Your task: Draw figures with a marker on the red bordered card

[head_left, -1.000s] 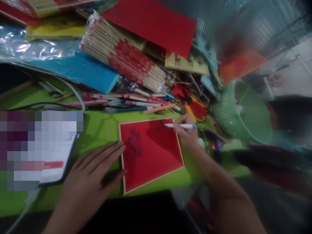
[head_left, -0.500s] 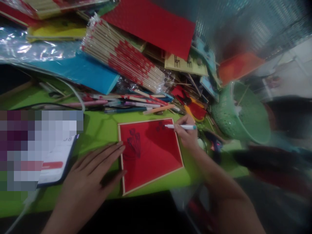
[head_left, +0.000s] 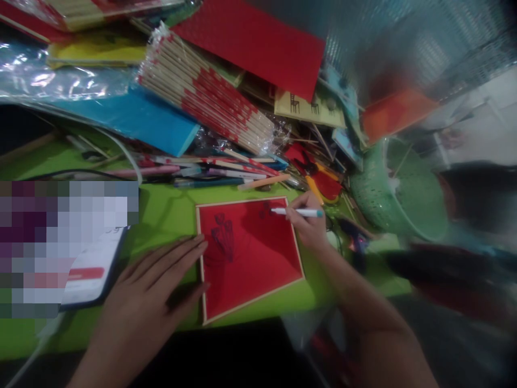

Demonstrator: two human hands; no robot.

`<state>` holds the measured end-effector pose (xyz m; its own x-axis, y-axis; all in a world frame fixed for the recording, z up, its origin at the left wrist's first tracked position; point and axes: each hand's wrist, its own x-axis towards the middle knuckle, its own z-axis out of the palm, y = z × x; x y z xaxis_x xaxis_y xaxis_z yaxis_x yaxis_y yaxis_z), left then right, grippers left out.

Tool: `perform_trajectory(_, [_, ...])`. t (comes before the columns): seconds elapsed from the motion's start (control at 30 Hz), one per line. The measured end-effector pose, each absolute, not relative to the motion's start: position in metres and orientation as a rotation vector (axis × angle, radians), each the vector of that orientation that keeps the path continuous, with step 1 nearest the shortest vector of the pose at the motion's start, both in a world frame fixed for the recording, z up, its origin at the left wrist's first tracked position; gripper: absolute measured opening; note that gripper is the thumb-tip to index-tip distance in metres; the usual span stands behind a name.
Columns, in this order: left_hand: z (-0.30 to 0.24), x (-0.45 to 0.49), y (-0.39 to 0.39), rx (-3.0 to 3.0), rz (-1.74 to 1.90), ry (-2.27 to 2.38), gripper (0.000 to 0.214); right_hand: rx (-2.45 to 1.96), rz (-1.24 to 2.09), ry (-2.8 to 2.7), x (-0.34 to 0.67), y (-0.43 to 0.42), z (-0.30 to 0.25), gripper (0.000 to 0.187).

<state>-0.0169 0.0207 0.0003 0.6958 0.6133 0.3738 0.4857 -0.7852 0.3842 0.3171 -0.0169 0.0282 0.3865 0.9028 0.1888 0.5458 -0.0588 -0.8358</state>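
A red sheet [head_left: 258,264] edged with thin pale wooden strips lies on the green tabletop. Dark drawn tulips [head_left: 223,237] show on its left part, with small dark marks near the top right. My right hand [head_left: 309,223] grips a white marker [head_left: 301,213] with a teal end, its tip at those marks. Fingers outstretched, my left hand [head_left: 161,280] rests flat with its fingertips at the sheet's left edge. It holds nothing.
A phone [head_left: 92,269] lies at the left, partly pixelated. Behind the sheet are several pens [head_left: 238,173], orange-handled pliers or scissors [head_left: 317,186], and a plastic-wrapped bundle of sticks [head_left: 205,89]. A green basket [head_left: 420,199] stands at the right.
The marker tip has shifted slightly left and down on the sheet, with my right hand following. My left hand stays in place.
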Motion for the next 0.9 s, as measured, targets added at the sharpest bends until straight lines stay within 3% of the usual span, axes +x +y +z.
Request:
perform_trajectory(0.5, [0.0052,-0.0165,0.0194,2.588,0.64,0.918,0.061,-1.699,0.558,-1.268,0.3185,-0.0193,0.0276,0.019])
perform_trajectory(0.73, [0.0073,-0.0142,0.0213,2.598,0.686,0.9,0.048,-1.534,0.577,-1.104,0.3221,-0.0183,0.0216,0.021])
perform_trajectory(0.9, [0.0056,-0.0129,0.017,2.522,0.717,0.942,0.05,-1.486,0.579,-1.011,0.3243,-0.0178,0.0248,0.025])
